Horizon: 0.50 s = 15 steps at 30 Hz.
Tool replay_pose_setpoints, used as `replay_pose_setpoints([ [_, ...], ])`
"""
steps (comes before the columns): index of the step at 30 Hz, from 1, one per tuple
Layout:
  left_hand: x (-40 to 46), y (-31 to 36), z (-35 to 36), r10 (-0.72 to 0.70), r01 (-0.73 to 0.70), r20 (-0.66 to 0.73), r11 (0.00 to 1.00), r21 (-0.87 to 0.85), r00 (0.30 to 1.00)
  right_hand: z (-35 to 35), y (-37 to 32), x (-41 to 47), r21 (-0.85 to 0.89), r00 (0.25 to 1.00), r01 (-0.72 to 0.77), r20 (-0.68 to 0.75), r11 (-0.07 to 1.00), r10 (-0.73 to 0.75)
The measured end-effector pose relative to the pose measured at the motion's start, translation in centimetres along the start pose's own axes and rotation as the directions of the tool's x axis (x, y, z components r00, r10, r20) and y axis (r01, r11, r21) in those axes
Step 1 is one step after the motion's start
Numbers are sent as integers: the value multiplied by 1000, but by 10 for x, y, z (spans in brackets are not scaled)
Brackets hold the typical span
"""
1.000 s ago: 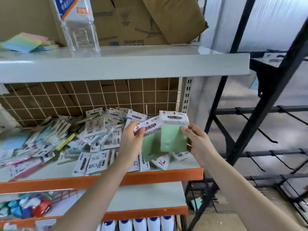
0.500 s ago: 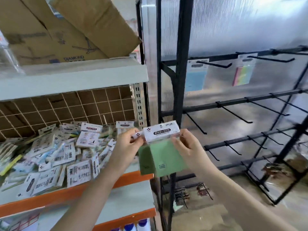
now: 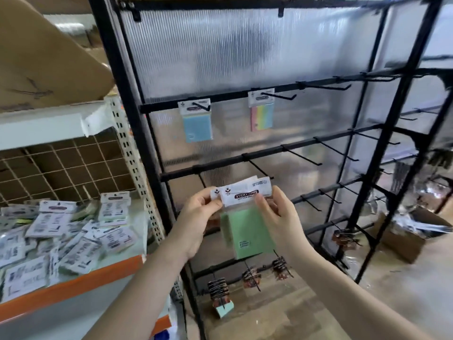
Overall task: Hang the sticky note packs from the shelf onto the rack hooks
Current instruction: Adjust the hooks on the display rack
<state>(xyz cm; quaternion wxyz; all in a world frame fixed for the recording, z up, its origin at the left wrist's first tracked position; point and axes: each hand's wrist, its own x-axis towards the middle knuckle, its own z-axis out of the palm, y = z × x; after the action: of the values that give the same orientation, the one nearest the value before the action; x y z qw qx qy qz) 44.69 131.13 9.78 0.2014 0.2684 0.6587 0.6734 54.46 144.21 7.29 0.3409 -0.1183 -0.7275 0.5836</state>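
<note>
Both hands hold a small stack of green sticky note packs (image 3: 247,231) in front of the black rack (image 3: 157,148). My left hand (image 3: 198,219) pinches the white header cards at their left end. My right hand (image 3: 277,217) pinches the front pack's header at its right end. Just above the headers juts a bare hook (image 3: 259,169) on the second bar. On the bar above hang a blue pack (image 3: 197,123) and a rainbow pack (image 3: 261,111). A heap of more packs (image 3: 66,231) lies on the shelf at the left.
Several bare hooks (image 3: 301,155) stick out along the rack's bars to the right. Small dark items (image 3: 251,277) hang on the lowest hooks. Cardboard boxes (image 3: 44,57) sit on the upper shelf, another box (image 3: 404,241) on the floor at the right. The shelf has an orange front edge (image 3: 73,283).
The view has swung right from the shelf to the rack. Both hands carried the green packs over and now hold them before the rack's second bar.
</note>
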Motion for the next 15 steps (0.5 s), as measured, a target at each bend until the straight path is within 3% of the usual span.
replay_pose_setpoints([
  [6, 23, 8, 71, -65, 75, 54, 974, -216, 996, -56, -5, 12, 48, 996, 40, -85, 998, -36],
  [9, 42, 9, 94, -53, 99, 185, 964, -247, 981, -78, -5, 26, 57, 989, 51, -140, 997, -42],
  [12, 59, 14, 117, 36, 42, 301, 968, -249, 953, -95, -3, 42, 59, 982, 51, -186, 997, -40],
  [15, 82, 24, 149, 117, -71, 236, 979, -192, 965, -114, 4, 63, 67, 973, 58, -227, 996, -41],
])
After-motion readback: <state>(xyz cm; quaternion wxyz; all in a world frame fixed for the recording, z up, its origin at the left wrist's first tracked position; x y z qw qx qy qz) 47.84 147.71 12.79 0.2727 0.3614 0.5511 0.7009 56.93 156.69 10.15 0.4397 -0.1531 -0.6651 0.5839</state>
